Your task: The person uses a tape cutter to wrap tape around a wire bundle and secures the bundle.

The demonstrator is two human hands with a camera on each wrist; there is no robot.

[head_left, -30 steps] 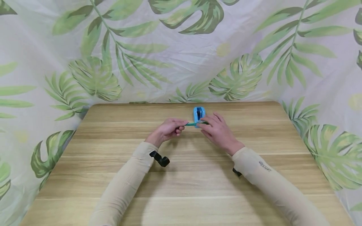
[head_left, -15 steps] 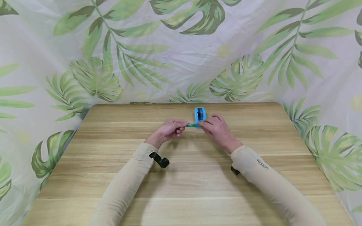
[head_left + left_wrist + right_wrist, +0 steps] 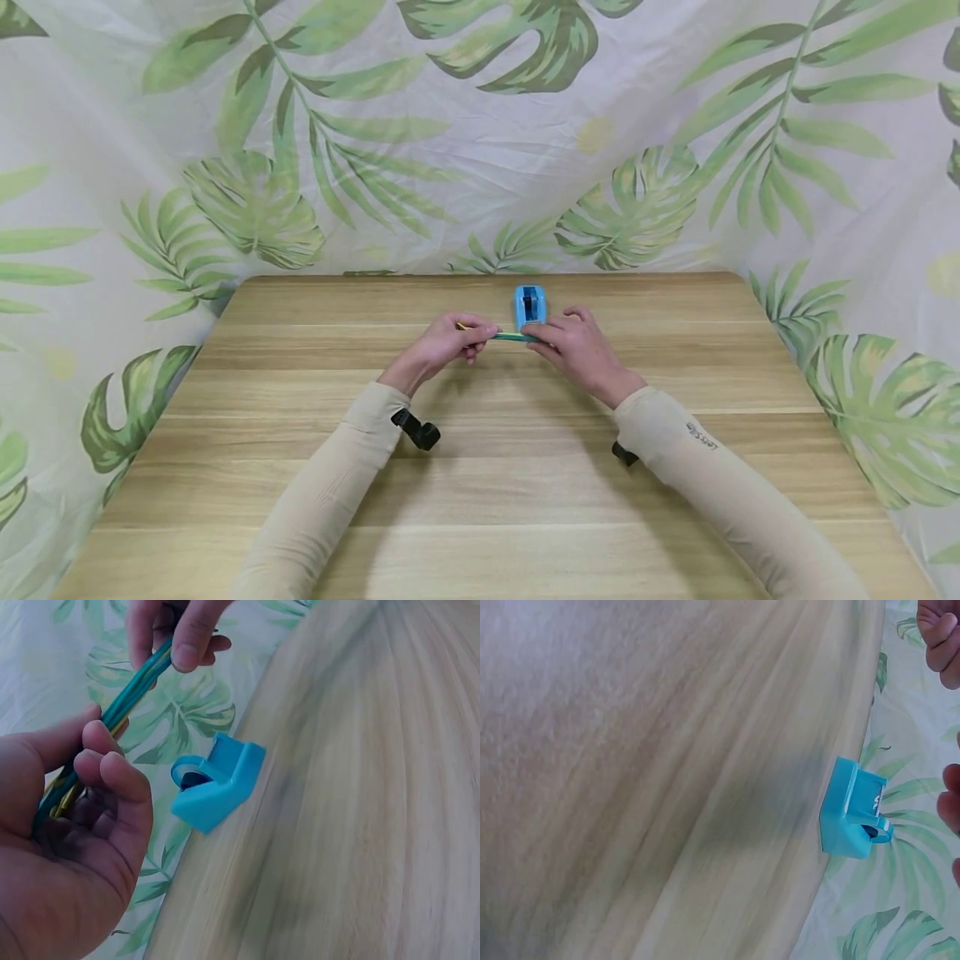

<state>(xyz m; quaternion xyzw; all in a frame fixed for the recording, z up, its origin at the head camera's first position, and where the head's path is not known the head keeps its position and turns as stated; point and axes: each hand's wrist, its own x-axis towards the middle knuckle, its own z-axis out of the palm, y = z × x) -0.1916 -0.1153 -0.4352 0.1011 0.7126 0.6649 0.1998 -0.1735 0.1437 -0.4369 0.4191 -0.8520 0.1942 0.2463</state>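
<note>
A bundle of thin teal and yellow strands, wire-like in look (image 3: 513, 337) (image 3: 141, 684), stretches between the two hands above the table. My left hand (image 3: 447, 340) (image 3: 82, 840) grips one end, its fingers curled round the strands, and a yellow tip pokes out behind them. Thumb and fingers of my right hand (image 3: 576, 348) (image 3: 189, 636) pinch the other end. Just beyond the bundle stands a blue tape dispenser (image 3: 530, 303) (image 3: 225, 786) with a roll in it; neither hand holds it. In the right wrist view only some right-hand fingertips (image 3: 950, 799) show at the edge.
The wooden table (image 3: 480, 483) carries the dispenser near its far edge. Behind it hangs a leaf-patterned cloth (image 3: 480, 167). Black wrist-camera mounts (image 3: 417, 430) stick out from both sleeves.
The bundle has come slightly nearer the person, away from the dispenser. My left hand has turned a little, showing the yellow tip. Strand ends seen earlier past my right fingers are now covered.
</note>
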